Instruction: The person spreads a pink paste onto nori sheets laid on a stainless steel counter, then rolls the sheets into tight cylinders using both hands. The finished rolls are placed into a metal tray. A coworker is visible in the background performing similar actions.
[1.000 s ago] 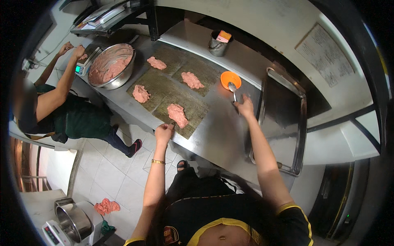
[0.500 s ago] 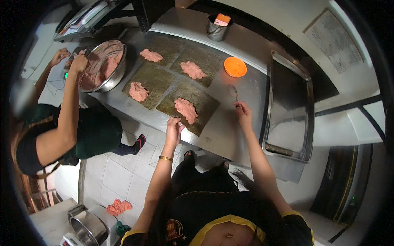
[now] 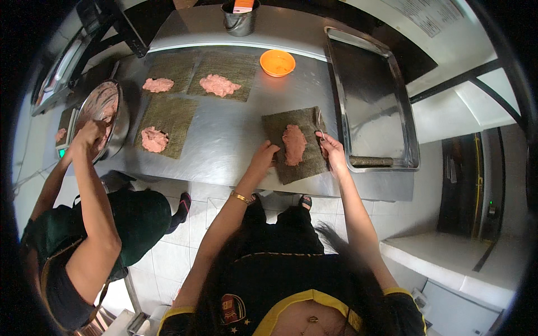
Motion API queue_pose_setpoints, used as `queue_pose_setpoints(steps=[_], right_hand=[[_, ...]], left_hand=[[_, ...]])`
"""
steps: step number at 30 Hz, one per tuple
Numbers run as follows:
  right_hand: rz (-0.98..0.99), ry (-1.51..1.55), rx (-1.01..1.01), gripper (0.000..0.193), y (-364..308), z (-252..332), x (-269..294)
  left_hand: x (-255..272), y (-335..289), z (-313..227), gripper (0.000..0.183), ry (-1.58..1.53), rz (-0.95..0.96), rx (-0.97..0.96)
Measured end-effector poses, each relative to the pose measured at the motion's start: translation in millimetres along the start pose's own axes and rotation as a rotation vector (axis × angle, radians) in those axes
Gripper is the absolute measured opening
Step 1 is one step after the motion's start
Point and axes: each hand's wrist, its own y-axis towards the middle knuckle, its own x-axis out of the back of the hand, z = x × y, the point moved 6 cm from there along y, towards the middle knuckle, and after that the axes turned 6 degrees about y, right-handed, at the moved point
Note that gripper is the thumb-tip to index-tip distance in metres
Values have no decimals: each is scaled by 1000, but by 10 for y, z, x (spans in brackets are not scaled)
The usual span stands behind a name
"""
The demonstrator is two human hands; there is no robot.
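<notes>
A dark seaweed sheet [image 3: 307, 161] lies on the metal table in front of me, slightly askew. Along its middle runs an elongated mound of pink minced meat paste [image 3: 294, 144]. My left hand [image 3: 262, 159] is closed at the sheet's left edge, fingertips pinched together there. In my right hand [image 3: 333, 150] is a metal spoon [image 3: 319, 120], its bowl pointing away from me over the sheet's right side. Further left lie three more seaweed sheets [image 3: 182, 115], each bearing a lump of pink paste [image 3: 154, 139].
An orange bowl [image 3: 277, 63] stands beyond my sheet. On the right, a metal tray [image 3: 416, 145] holds a dark roll [image 3: 371, 161] at its near end. At the left, a co-worker's hand [image 3: 91, 133] reaches into a steel bowl [image 3: 120, 131] of paste. A metal bucket [image 3: 240, 23] stands behind.
One seaweed sheet with its paste has moved right, away from the other sheets, along with my left hand. My right hand has come to its right edge, still holding the spoon. My view has shifted.
</notes>
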Motion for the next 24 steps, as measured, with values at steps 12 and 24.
queue_pose_setpoints(steps=[12,24], right_hand=[[-252,-627,180,34,-655,-17,31],[-182,-676,656,50,-791,-333,-345]], left_hand=[[-839,118,-1459,27,1408,236,-714],[-2108,349,-260,61,1894,224,-93]])
